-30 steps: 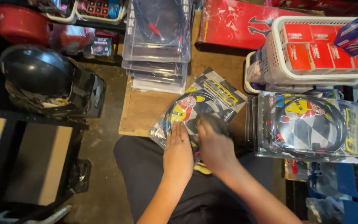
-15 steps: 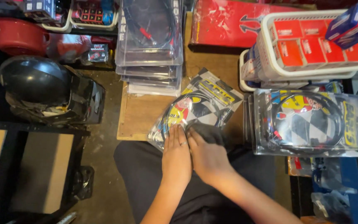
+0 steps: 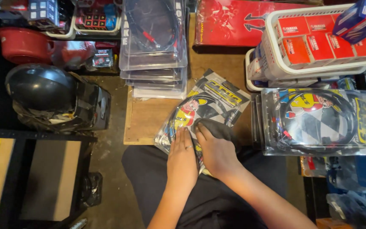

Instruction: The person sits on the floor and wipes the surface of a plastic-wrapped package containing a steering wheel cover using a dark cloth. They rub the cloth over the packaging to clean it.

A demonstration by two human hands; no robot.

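Note:
A clear plastic blister pack (image 3: pixel 210 99) with a coiled black cable and a checkered cartoon card lies on my lap and on the wooden board (image 3: pixel 142 121). My left hand (image 3: pixel 182 159) rests flat on its near left part, fingers together, a ring on one finger. My right hand (image 3: pixel 217 150) presses a dark grey cloth (image 3: pixel 217 128) onto the pack's middle. Both hands lie side by side, almost touching.
A stack of the same packs (image 3: pixel 323 121) sits to the right, a stack of clear packs (image 3: pixel 155 46) beyond. White baskets with red boxes (image 3: pixel 318 44) stand at the far right. A black helmet (image 3: pixel 43 91) and a red bowl (image 3: pixel 24 44) are on the left.
My right hand with the cloth has slid back from the pack's upper middle towards me, beside my left hand. The left hand has stayed flat on the pack.

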